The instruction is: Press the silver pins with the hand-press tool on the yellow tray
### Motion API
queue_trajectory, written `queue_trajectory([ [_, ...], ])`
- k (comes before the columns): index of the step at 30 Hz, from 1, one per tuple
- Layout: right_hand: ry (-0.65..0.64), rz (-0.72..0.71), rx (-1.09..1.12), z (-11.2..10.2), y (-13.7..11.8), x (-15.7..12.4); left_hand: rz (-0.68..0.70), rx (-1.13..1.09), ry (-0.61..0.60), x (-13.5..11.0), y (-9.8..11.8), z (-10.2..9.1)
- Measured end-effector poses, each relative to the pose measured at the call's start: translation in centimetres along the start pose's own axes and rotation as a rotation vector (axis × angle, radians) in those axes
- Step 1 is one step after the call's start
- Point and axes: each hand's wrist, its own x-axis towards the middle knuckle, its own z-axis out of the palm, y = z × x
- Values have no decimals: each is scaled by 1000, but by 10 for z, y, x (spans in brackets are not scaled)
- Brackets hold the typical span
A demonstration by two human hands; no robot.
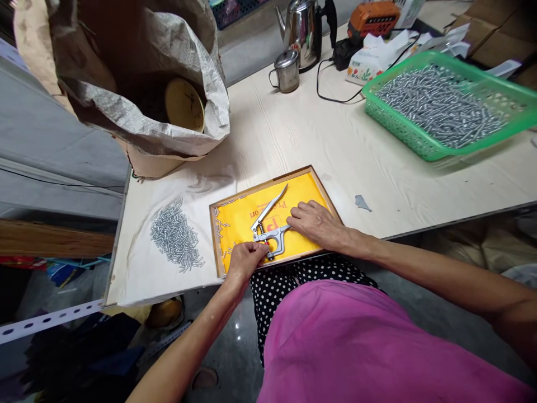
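The hand pliers (268, 228) are being steadied under the flat, open right hand (316, 224). The left hand (245, 258), curled with its grip not discernible, is perhaps being endangered by closing jaws.

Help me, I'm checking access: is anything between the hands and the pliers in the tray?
Nothing visible. The left hand and right hand both touch the pliers in the tray. A few pins lie along the tray's left edge, off to the side.

Green basket (394, 130), kettle (302, 31), steel mug (287, 73), grey sack (176, 50)
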Motion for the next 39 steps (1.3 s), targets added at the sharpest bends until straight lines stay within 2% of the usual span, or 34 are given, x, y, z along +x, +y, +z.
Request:
queue_trajectory([
  [4, -4, -5, 2, -2, -1, -1, 16, 79, -14, 0, 1, -1],
  [9, -41, -32, -6, -8, -1, 0, 137, 313, 57, 2, 0, -3],
  [13, -59, -33, -9, -12, -2, 1, 158, 288, 64, 1, -6, -3],
  [21, 40, -96, -23, -16, -3, -2, 255, 267, 151, -9, -15, 1],
  [30, -110, -7, 100, -11, -2, -2, 142, 336, 19, -1, -8, -3],
  [35, -51, 13, 160, -10, 23, 7, 125, 340, -9, 1, -4, -3],
  [39, -123, -76, 149, -10, 42, 26, 99, 367, -22, 4, -3, -5],
])
